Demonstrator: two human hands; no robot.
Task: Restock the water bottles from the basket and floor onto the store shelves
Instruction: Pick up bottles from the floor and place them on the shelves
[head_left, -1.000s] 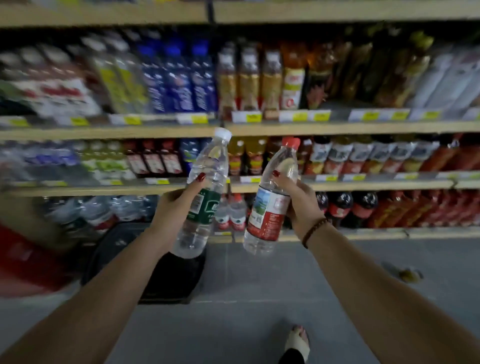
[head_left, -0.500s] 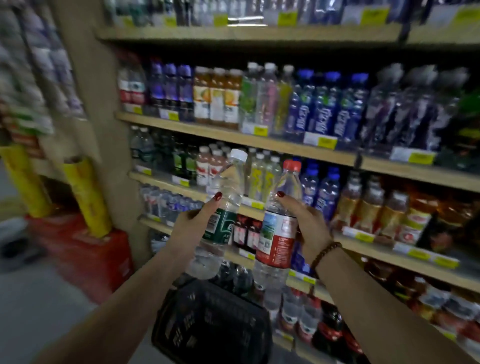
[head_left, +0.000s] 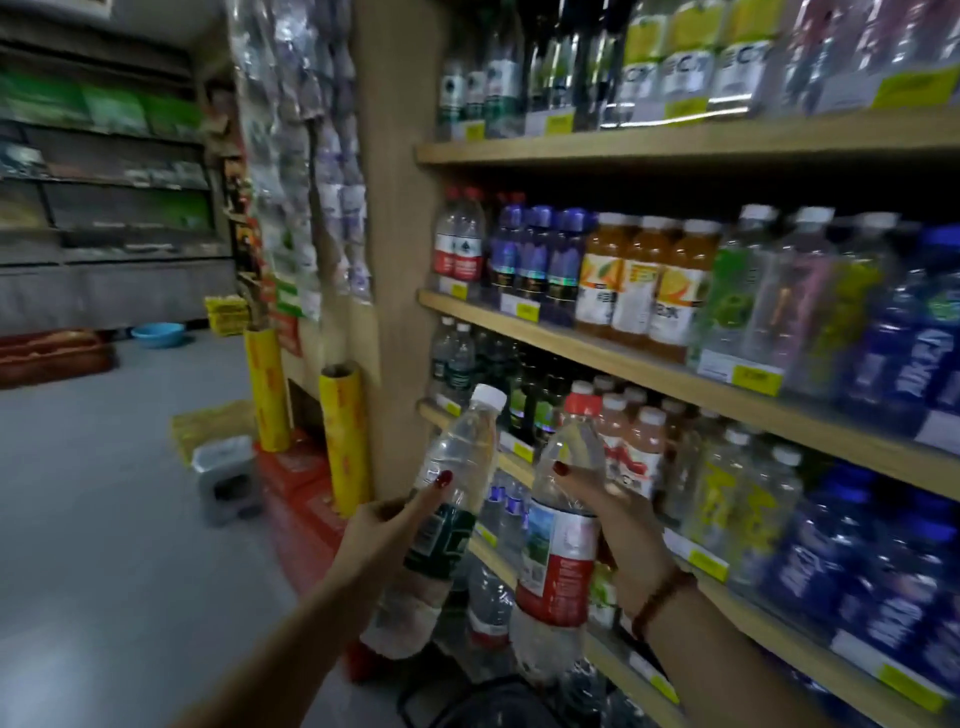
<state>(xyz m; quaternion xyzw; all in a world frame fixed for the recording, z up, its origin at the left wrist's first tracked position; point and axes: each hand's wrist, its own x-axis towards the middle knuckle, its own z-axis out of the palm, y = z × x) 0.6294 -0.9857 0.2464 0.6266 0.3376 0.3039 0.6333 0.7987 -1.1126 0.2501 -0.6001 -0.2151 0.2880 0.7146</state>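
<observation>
Before the shelves (head_left: 649, 366), the left hand (head_left: 384, 535) gripped a green bottle (head_left: 457, 467), the right hand (head_left: 621, 525) a red bottle (head_left: 558, 564), mid-body: seemingly full, heavy, slick.

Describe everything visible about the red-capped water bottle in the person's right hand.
The red-capped bottle is clear plastic with its red cap on. Its wrap label is red below, with a white patch and a landscape picture above. It is held nearly upright, its top leaning slightly right, in front of the stocked shelves. The right hand grips it around the shoulder, with the thumb laid across the front. Its lower part hangs free below the hand.
</observation>
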